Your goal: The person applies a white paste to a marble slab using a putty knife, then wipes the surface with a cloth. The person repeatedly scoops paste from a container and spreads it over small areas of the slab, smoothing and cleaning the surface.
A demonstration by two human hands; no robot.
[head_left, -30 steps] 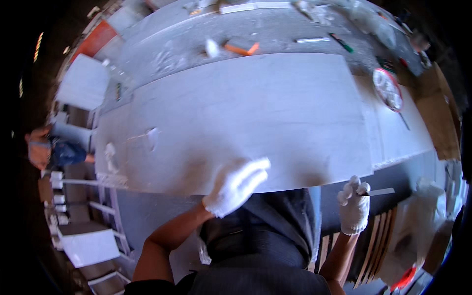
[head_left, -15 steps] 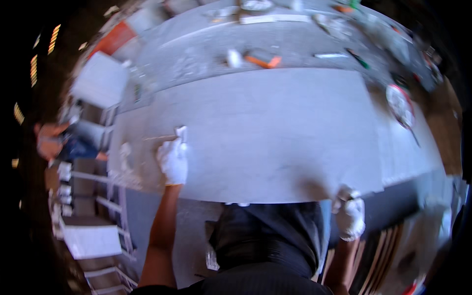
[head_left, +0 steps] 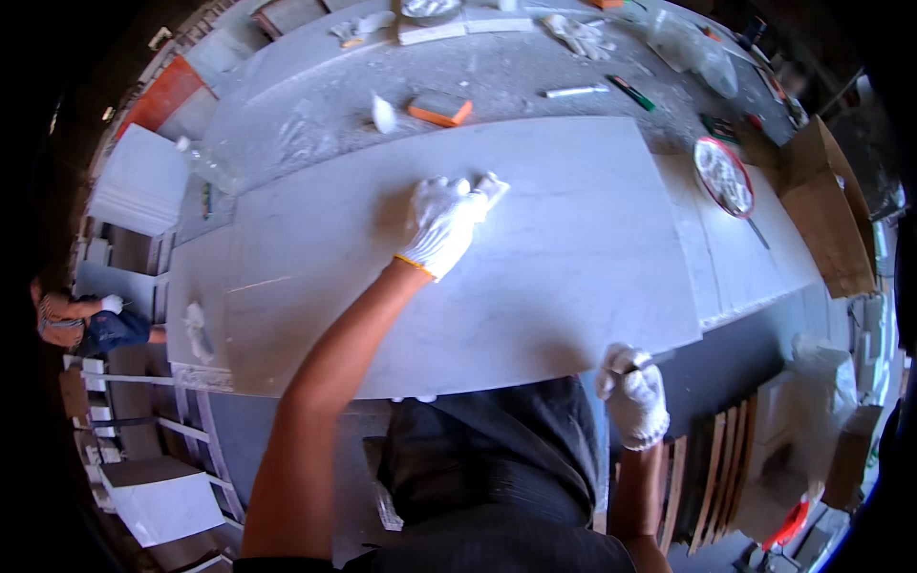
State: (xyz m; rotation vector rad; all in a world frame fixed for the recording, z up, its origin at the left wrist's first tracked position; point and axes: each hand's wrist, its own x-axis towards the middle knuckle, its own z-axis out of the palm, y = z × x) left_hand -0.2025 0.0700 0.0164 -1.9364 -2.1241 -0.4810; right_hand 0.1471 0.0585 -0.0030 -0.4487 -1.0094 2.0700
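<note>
My left hand (head_left: pixel 444 224), in a white knit glove with a yellow cuff edge, is over the middle of a large pale slab (head_left: pixel 554 277). Its fingers are closed on a small white wad (head_left: pixel 492 189), perhaps cloth or paper, held against the slab's surface. Just off the slab's front right edge is my right hand (head_left: pixel 635 401), gloved in white too, its fingers curled. Something small and dark shows at those fingers, but I cannot make it out. A thin light line (head_left: pixel 260 284) marks the slab's left part.
Beyond the slab lie an orange-edged sanding block (head_left: pixel 440 107), a white bottle-like piece (head_left: pixel 383 113), a silver tool (head_left: pixel 576 91) and a green-handled knife (head_left: pixel 630 93). At right are a red-rimmed bowl (head_left: pixel 723 178) and a cardboard box (head_left: pixel 829 210). Another person (head_left: pixel 95 320) is at far left.
My left hand has moved from the slab's left part rightward and away from me, keeping the white wad. My right hand stays by the front right edge. The view has shifted.
</note>
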